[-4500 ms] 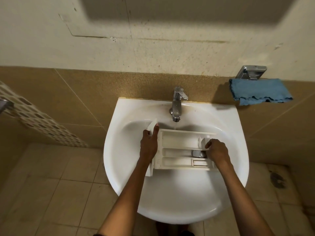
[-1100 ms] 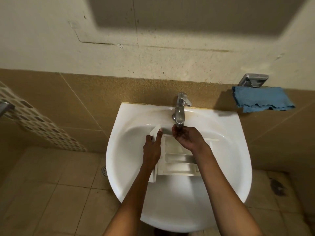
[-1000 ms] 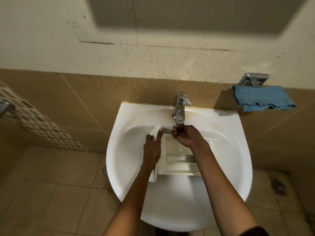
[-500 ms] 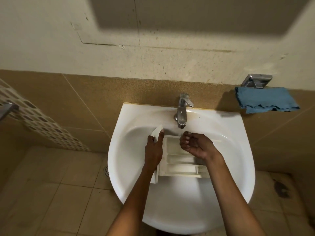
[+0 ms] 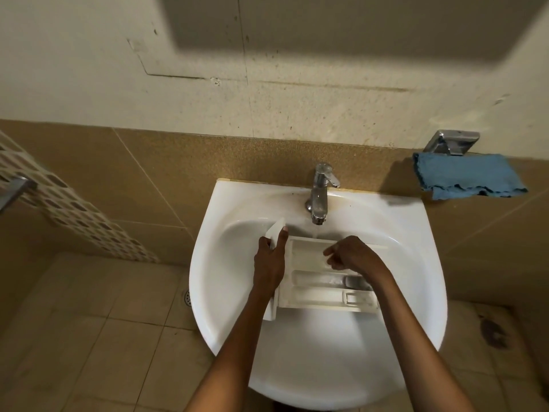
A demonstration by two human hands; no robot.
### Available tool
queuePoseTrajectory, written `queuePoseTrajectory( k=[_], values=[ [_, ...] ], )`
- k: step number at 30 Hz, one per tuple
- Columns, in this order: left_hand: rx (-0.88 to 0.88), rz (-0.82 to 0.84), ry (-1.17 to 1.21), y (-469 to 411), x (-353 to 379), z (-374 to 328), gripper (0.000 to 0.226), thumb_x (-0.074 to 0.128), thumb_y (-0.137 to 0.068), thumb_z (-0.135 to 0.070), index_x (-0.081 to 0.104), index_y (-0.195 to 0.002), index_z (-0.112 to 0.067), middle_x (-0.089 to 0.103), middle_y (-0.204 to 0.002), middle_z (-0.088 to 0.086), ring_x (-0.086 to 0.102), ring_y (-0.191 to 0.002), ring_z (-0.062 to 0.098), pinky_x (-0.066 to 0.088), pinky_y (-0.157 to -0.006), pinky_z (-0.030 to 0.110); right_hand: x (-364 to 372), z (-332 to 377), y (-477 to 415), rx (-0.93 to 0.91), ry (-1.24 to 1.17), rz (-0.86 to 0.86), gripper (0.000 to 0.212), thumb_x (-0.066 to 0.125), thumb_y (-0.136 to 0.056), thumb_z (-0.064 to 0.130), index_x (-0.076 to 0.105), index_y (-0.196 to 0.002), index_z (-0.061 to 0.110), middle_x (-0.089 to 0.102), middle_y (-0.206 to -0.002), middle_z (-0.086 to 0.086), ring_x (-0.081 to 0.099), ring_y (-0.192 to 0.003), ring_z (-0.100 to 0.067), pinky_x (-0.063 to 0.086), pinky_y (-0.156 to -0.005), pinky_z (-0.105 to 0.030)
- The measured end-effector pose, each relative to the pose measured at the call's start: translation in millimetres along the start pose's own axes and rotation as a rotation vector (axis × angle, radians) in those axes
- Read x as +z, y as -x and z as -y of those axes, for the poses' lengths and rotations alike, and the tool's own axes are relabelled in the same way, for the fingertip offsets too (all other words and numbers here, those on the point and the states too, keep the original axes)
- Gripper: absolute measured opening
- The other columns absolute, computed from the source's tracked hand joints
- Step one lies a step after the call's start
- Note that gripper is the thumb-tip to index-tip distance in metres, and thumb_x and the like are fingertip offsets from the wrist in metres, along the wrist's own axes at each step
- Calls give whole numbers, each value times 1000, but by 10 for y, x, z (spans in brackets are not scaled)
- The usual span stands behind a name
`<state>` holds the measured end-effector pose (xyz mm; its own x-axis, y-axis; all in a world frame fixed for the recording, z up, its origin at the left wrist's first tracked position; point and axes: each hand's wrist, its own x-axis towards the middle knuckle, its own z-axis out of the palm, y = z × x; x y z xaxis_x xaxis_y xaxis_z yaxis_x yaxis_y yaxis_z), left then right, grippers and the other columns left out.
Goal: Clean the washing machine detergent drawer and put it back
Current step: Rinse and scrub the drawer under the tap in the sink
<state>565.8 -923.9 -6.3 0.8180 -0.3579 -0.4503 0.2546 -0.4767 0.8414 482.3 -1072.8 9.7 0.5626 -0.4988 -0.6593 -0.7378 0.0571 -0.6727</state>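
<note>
The white detergent drawer (image 5: 318, 288) lies across the bowl of the white sink (image 5: 416, 263), its front panel to the left. My left hand (image 5: 269, 263) grips that front panel, thumb along its edge. My right hand (image 5: 350, 255) hovers over the drawer's back compartment with its fingers curled loosely and nothing held in them. A thin stream of water falls from the chrome tap (image 5: 320, 193) into the drawer's back edge.
A blue cloth (image 5: 465, 176) hangs from a chrome holder (image 5: 451, 141) on the wall to the right of the sink. A floor drain (image 5: 187, 297) sits in the tiled floor to the left. A chrome bar end (image 5: 15, 188) shows at the far left.
My right hand left the tap spout and came down over the drawer's back compartment. Water now runs from the tap. My left hand kept its grip on the front panel.
</note>
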Motion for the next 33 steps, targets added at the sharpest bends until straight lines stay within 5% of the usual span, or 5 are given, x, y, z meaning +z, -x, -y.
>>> queuePoseTrajectory(
  k=[3,7,14,23,33],
  values=[
    [-4,1,-2,-4,1,11,58,41,-90,-56,40,-129,-12,56,-122,11,55,-108,29,46,-92,39,138,102,24,23,-678,51,31,31,-97,-1,58,-82,-6,56,-67,-16,58,-58,-20,55,-50,-22],
    [-2,0,-5,-14,2,20,57,41,-90,-57,42,-126,-12,57,-117,10,56,-100,26,43,-78,32,227,110,-33,152,-1229,112,25,34,-95,-2,56,-84,-7,60,-85,-15,58,-77,-26,55,-73,-39],
    [-8,-8,-17,-27,9,27,63,40,-88,-60,41,-129,-11,56,-123,12,56,-108,29,47,-88,38,245,279,-30,133,-1395,138,26,28,-95,-8,52,-86,-11,56,-85,-23,57,-79,-31,47,-85,-42],
    [-5,-11,-9,-13,6,11,58,40,-91,-57,42,-126,-11,56,-118,11,55,-100,25,44,-81,32,347,453,-136,130,-1222,194,31,21,-89,-3,41,-68,7,37,-60,-7,31,-56,-14,23,-54,-20],
    [-1,-3,11,-8,2,8,55,41,-90,-56,43,-123,-12,56,-109,7,55,-96,24,43,-81,33,49,-57,-41,-8,-1335,413,26,61,-39,-11,50,-51,9,40,-50,-1,39,-39,-12,31,-37,-20]
  ],
)
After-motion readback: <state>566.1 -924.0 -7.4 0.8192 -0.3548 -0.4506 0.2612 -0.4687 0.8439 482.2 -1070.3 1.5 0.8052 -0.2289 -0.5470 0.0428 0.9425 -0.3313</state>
